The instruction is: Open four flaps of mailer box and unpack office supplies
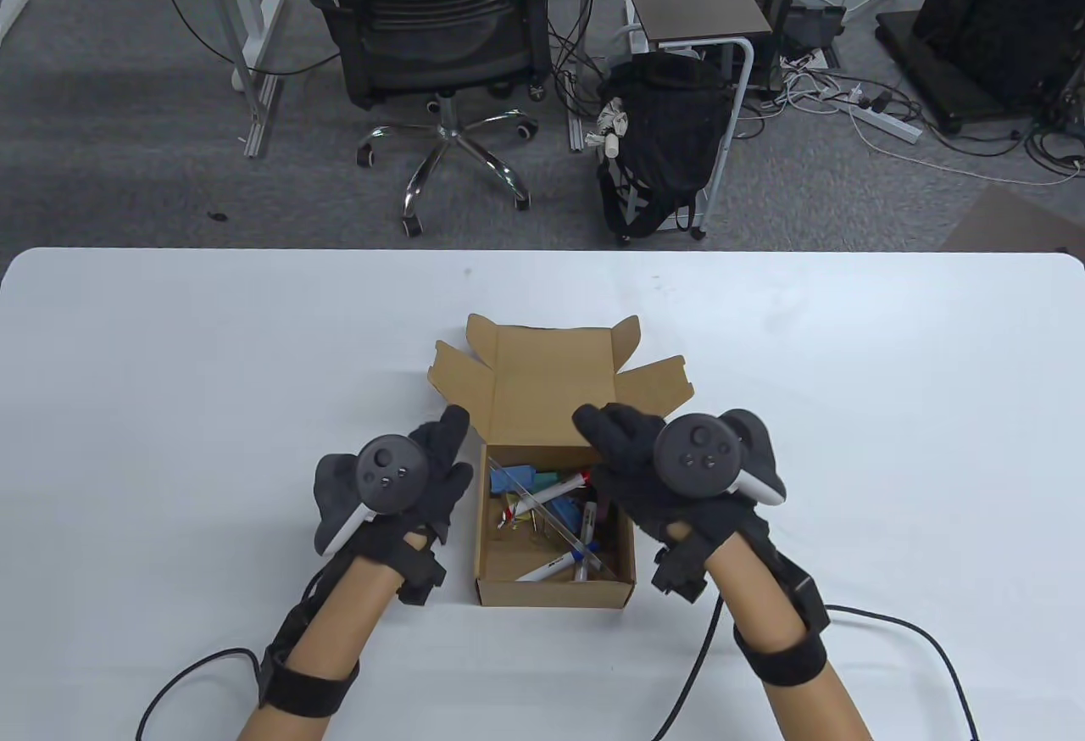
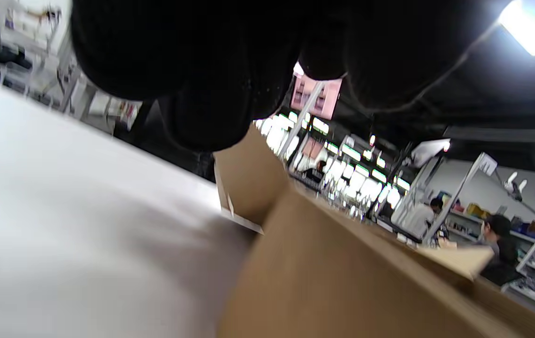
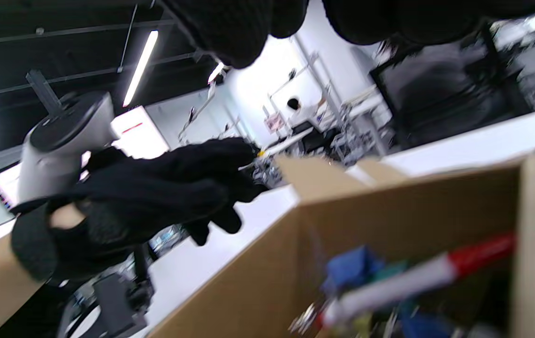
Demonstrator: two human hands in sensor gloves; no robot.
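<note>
Mailer box open on white table, office behind, fingers spread, empty

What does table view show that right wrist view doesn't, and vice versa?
Only the table view: the whole mailer box with its lid and flaps folded back, the right hand over the box's right edge, and an office chair and black backpack on the floor beyond the table.

Only the right wrist view: ceiling lights and a distant person.

Both: the left hand beside the box's left wall, apparently holding nothing, and a red-capped marker among the supplies inside.
</note>
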